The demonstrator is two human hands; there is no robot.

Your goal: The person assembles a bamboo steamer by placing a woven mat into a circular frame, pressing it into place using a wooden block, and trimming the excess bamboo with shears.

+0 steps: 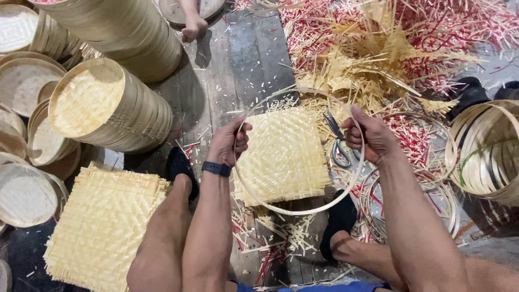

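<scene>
My left hand [231, 143] and my right hand [370, 134] each grip a side of a thin round bamboo hoop [292, 208], held over a square woven bamboo mat [284, 157] that lies on the wooden floor between my legs. The mat shows through the ring. My left wrist carries a dark band [217, 168]. A pair of scissors [339, 145] lies on the floor just left of my right hand. My feet in black shoes [339, 220] rest on either side of the mat.
A stack of woven mats [102, 227] lies at lower left. Stacked round bamboo baskets [108, 103] fill the left side. Bamboo rings [489, 157] stand at right. Offcuts and red scraps [378, 59] litter the floor. Another person's foot [193, 27] shows at top.
</scene>
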